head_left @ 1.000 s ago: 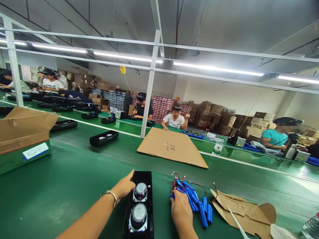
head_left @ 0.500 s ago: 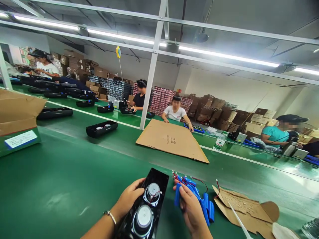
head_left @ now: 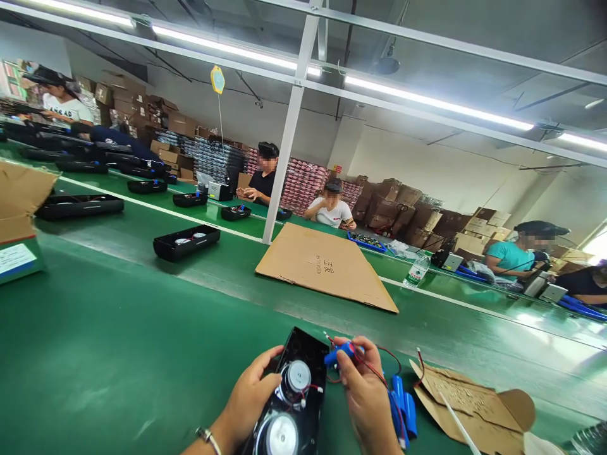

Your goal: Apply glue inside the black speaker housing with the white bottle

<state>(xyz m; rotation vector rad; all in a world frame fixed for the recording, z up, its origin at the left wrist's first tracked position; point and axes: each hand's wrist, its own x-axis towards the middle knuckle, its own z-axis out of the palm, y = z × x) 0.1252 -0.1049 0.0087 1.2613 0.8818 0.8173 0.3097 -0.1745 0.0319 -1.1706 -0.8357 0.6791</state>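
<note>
My left hand (head_left: pixel 251 398) grips the edge of a black speaker panel (head_left: pixel 303 354) lying on the green belt. The panel carries two round speaker drivers, the upper one (head_left: pixel 298 377) with thin red wire across it, and the lower one (head_left: pixel 279 436) cut off by the picture's bottom edge. My right hand (head_left: pixel 363 398) pinches a blue cylindrical battery (head_left: pixel 340 354) with red wires (head_left: pixel 384 373) trailing from it, just right of the panel. Several more blue batteries (head_left: pixel 403 411) lie beside that hand.
A torn cardboard piece (head_left: pixel 469 404) lies at the lower right. Farther along the belt are a flat cardboard sheet (head_left: pixel 322 268), black trays (head_left: pixel 186 242), and a water bottle (head_left: pixel 416 272). Co-workers (head_left: pixel 331 212) sit beyond, before stacked cartons.
The battery in my right hand is now raised over the panel's right edge, with fewer batteries left in the pile. The panel has turned and shifted slightly right, and the view has tilted.
</note>
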